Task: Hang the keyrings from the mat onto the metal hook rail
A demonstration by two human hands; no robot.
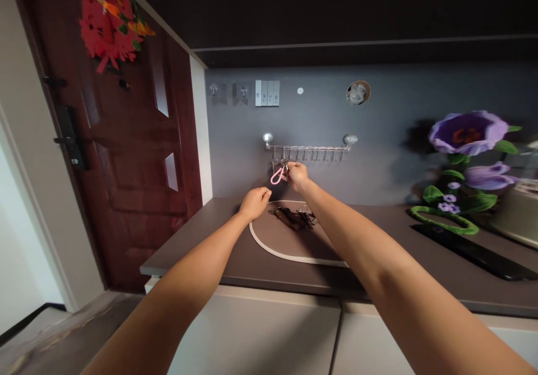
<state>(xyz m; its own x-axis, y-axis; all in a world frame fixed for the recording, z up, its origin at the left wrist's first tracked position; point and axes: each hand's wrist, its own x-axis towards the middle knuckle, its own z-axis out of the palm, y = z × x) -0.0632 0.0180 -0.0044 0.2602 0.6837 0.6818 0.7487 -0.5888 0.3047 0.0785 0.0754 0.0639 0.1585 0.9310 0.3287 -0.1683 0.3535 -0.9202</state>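
My right hand (297, 176) is raised to the hook rail (309, 148) on the grey wall, near its left end. Its fingers pinch a bunch of keys (286, 169), and a pink strap loop (276, 176) hangs beside them. Metal rings show at the leftmost hooks; whether the keys hang on a hook I cannot tell. Lower and to the left, my left hand (255, 203) hovers over the counter with its fingers curled in; anything inside is hidden. Beneath both hands, a dark bunch of keys or key holders (294, 218) lies on a rounded brown mat (273, 245) with a pale edge.
A dark cabinet (336, 10) overhangs the counter (235, 260). On the right stand purple flowers (468, 134), a long black object (474, 251) and a pale lidded container (519, 212). Left is a red-brown door (126, 139). Wall switches (267, 93) sit above the rail.
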